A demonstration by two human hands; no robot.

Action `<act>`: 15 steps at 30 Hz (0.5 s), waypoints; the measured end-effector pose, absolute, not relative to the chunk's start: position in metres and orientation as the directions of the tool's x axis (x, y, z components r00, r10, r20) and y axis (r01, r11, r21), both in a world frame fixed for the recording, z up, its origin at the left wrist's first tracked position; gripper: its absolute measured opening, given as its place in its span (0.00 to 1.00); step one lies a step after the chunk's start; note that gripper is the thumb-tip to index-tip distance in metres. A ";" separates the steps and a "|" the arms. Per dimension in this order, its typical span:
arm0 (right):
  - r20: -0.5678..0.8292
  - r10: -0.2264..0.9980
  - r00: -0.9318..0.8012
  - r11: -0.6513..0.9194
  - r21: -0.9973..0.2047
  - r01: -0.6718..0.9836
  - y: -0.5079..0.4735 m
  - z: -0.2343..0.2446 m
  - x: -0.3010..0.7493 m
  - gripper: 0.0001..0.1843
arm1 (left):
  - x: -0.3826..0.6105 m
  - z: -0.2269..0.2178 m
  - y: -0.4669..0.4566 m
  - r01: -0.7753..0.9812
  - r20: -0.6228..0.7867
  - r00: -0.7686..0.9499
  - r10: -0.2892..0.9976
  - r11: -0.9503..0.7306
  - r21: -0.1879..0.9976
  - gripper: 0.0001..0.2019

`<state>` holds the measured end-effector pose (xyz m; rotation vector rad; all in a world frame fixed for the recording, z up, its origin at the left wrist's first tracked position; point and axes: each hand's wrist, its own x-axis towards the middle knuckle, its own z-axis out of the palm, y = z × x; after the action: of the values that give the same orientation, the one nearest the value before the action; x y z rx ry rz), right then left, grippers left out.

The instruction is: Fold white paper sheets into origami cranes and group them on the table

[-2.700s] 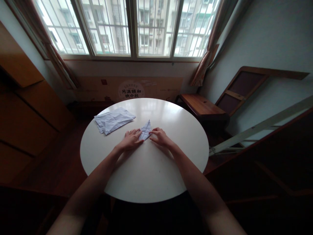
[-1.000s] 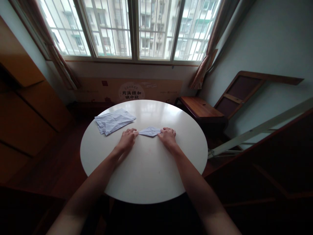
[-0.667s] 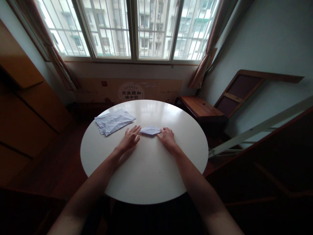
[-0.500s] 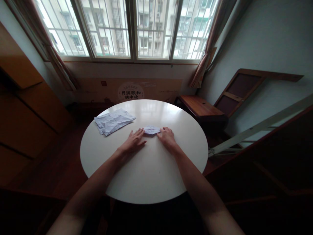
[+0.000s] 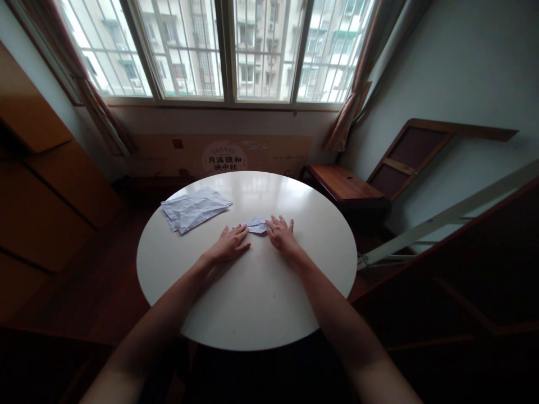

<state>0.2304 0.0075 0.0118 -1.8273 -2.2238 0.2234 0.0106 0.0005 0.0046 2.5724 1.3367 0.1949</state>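
A small folded sheet of pale paper lies on the white round table, with a crease line along its length. On its left end rest the fingers of my left hand, stretched out and flat. My right hand lies over the right end of the paper, fingers extended and slightly spread, pressing down on it. Both ends of the paper are covered by my fingers. To the left on the table is a stack of creased paper sheets, apart from both hands.
A low wooden stool or bench stands beyond the table at the right, near a leaning framed wooden panel. A printed cardboard panel stands below the barred window. Wooden cabinets line the left side.
My right hand has opened from a bent-finger hold on the paper's right end and moved slightly left, its fingers now flat over the paper. The left hand stays nearly in place.
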 end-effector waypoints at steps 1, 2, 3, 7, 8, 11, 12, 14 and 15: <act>0.065 0.979 -0.192 0.203 -0.273 0.941 0.007 0.011 0.230 0.26 | 0.011 0.005 0.000 0.789 0.008 0.572 0.820 -0.553 0.268 0.31; 0.036 0.979 -0.200 0.203 -0.269 0.942 0.006 0.010 0.230 0.26 | 0.011 0.005 0.001 0.792 0.009 0.568 0.823 -0.549 0.267 0.31; 0.014 0.979 -0.205 0.202 -0.266 0.943 0.006 0.010 0.230 0.27 | 0.011 0.005 0.001 0.796 0.012 0.562 0.827 -0.544 0.264 0.31; -0.033 0.979 -0.199 0.183 -0.268 0.946 0.007 0.010 0.231 0.29 | 0.011 0.003 0.001 0.832 0.011 0.513 0.858 -0.500 0.241 0.34; -0.043 0.979 -0.198 0.180 -0.269 0.946 0.008 0.010 0.231 0.29 | 0.011 0.003 0.001 0.844 0.004 0.497 0.868 -0.484 0.232 0.35; -0.070 0.979 -0.193 0.169 -0.265 0.949 0.009 0.012 0.232 0.31 | 0.009 0.004 0.001 0.876 -0.019 0.448 0.894 -0.435 0.209 0.35; -0.079 0.978 -0.191 0.164 -0.264 0.950 0.009 0.013 0.232 0.31 | 0.007 0.005 0.001 0.885 -0.023 0.432 0.902 -0.419 0.205 0.35; -0.091 0.977 -0.192 0.162 -0.265 0.951 0.009 0.015 0.232 0.30 | 0.003 0.006 0.003 0.897 -0.019 0.405 0.914 -0.393 0.204 0.35; -0.096 0.976 -0.195 0.164 -0.266 0.950 0.008 0.016 0.232 0.30 | 0.000 0.006 0.004 0.898 -0.013 0.399 0.917 -0.388 0.206 0.35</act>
<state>0.2320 0.0082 0.0156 -1.9276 -2.3200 0.4099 0.0003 0.0039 0.0059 2.4718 1.6228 0.1527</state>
